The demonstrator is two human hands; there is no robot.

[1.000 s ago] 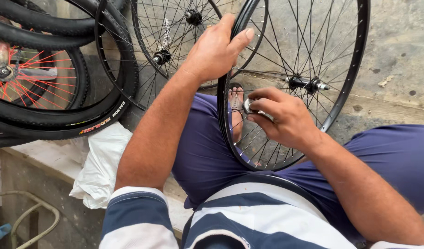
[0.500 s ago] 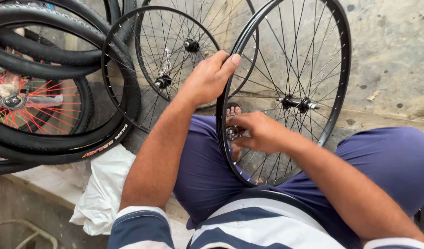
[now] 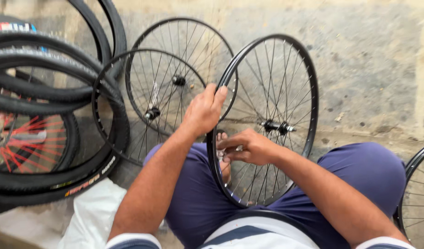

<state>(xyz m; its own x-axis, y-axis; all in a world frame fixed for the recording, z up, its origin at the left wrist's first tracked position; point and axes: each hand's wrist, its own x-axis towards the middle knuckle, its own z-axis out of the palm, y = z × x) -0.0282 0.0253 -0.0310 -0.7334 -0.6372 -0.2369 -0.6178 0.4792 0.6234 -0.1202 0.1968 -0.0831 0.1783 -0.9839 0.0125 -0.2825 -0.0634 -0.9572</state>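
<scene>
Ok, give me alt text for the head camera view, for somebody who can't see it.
A seated person's left hand grips the rim of a bare black spoked bicycle wheel held upright between their knees, while the right hand pinches at its spokes. More bare wheels and stacked tyres lean against a concrete wall to the left, above a white bag.

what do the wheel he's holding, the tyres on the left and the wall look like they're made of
Wheel: likely metal, with a smooth black rim and thin bright wire spokes. Tyres: black rubber, matte, with knobbly tread. Wall: probably cement or plaster, rough, mottled grey-tan. Left hand grips the rim; right hand is at the spokes.
</scene>
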